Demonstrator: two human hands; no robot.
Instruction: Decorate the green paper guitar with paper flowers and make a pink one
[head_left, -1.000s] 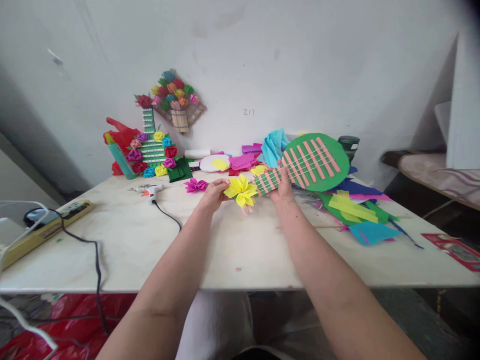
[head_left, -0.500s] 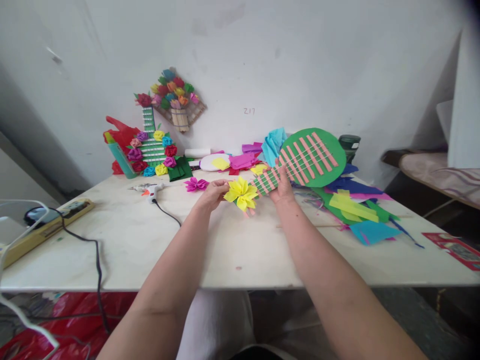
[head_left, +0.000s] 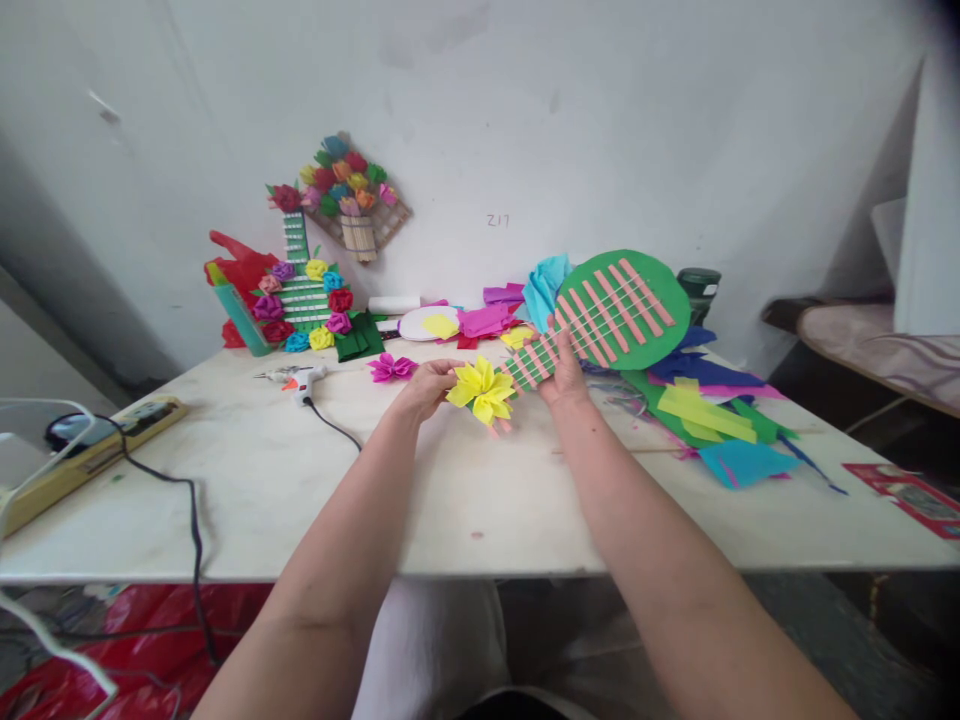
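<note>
A green paper guitar with pink strips and pale strings is held tilted above the table, its round body up to the right. My right hand is wrapped round its neck, thumb on the front. At the head end sits a yellow paper flower. My left hand is closed at the flower's left side, pinching the head end; the fingertips are partly hidden behind the petals. Left of that hand a magenta paper flower lies on the table.
A glue gun with a black cord lies left, near a power strip. A flower-decorated guitar and a flower basket craft are at the wall. Coloured paper scraps lie right. A teal tube stands back left.
The guitar's round body has shifted very slightly up and left. Both hands keep their hold, almost still.
</note>
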